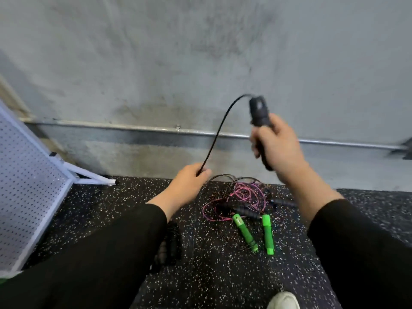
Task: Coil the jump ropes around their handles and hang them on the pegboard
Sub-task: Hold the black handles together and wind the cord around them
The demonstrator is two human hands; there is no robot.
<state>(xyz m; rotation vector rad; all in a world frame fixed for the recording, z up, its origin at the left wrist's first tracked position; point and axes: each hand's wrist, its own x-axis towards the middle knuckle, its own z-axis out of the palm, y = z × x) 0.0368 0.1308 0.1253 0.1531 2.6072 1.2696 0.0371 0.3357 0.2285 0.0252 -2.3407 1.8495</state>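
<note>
Speckled floor point(111, 219), grey wall. I'm seeing right hand point(278, 143) gripping upright handles point(259, 112), probably two; left hand point(191, 177) pinching cord point(219, 130) arcing down-left.

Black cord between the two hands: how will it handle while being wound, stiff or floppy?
Probably springy, not limp: the black cord holds a smooth arch from the black handle in the right hand down to the left hand. It looks thin and smooth, so likely slippery and apt to uncoil. The tangled ropes on the floor suggest snagging.
</note>
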